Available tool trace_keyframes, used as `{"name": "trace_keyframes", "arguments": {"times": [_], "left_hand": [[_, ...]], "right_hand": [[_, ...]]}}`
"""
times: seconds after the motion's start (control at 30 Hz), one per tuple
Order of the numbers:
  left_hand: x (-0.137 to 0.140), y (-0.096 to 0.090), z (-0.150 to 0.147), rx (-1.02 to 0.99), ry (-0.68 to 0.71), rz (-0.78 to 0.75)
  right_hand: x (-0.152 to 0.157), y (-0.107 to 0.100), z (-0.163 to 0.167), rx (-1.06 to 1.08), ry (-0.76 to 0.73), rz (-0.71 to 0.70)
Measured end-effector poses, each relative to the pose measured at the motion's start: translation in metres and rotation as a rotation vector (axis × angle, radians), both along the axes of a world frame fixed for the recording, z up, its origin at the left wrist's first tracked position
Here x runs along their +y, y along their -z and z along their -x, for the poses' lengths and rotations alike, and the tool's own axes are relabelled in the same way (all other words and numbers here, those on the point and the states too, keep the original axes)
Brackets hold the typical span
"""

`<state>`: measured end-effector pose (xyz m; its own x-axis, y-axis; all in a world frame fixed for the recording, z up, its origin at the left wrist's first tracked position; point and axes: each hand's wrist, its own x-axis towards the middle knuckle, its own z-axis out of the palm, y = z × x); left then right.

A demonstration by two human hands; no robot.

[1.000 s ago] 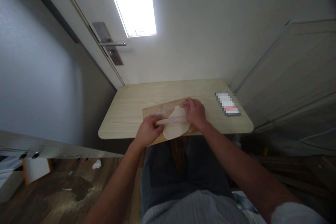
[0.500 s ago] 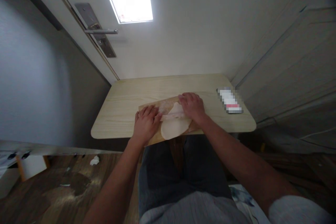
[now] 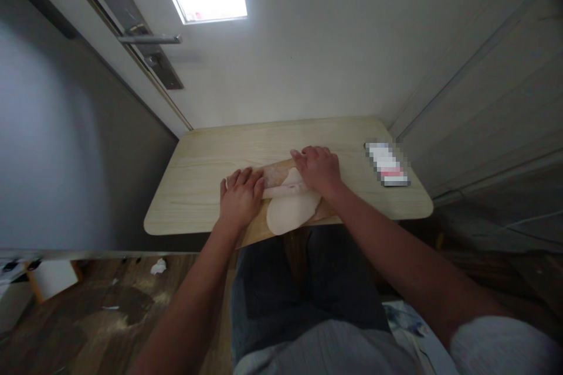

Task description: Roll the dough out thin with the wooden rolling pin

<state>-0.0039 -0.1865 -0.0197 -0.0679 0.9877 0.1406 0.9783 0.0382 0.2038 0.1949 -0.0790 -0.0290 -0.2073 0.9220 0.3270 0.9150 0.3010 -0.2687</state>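
Dough sheet (image 3: 290, 217) on wooden board (image 3: 256, 229), under rolling pin (image 3: 276, 191); L hand (image 3: 241, 198) open, fingers spread at pin's L end; R hand (image 3: 317, 171) w/ fingers bent, grip hidden, can't tell; uneven pressure cd prob. thin one side.

Cream dough (image 3: 288, 215) lies on a tan board (image 3: 255, 233), with a pale yellow, wood-grained surface (image 3: 197, 170), a brown floor (image 3: 176, 269), a silver door handle (image 3: 153, 39), a grey shirt (image 3: 334, 345) and darker, bluish-grey trousers (image 3: 264, 299).
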Motion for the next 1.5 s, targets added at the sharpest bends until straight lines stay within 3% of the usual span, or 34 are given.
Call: {"name": "trace_keyframes", "arguments": {"times": [0.4, 0.57, 0.87, 1.07, 1.27, 1.5], "left_hand": [[0.006, 0.003, 0.000, -0.008, -0.029, -0.005], [-0.011, -0.004, -0.006, 0.014, -0.010, -0.018], [-0.052, -0.006, -0.019, -0.062, 0.099, -0.081], [-0.066, -0.014, -0.039, -0.048, 0.042, -0.061], [-0.068, -0.022, -0.054, -0.065, 0.083, 0.006], [-0.061, -0.023, -0.038, -0.106, 0.123, 0.068]], "right_hand": [[0.006, -0.010, 0.003, 0.003, 0.006, -0.004], [-0.002, -0.009, -0.001, 0.008, 0.006, -0.013], [-0.013, 0.015, -0.018, 0.133, -0.026, -0.042], [-0.026, 0.014, -0.027, 0.075, -0.041, -0.032], [-0.030, 0.013, -0.029, 0.100, -0.061, -0.018], [-0.036, 0.014, -0.030, 0.090, 0.014, 0.081]]}}
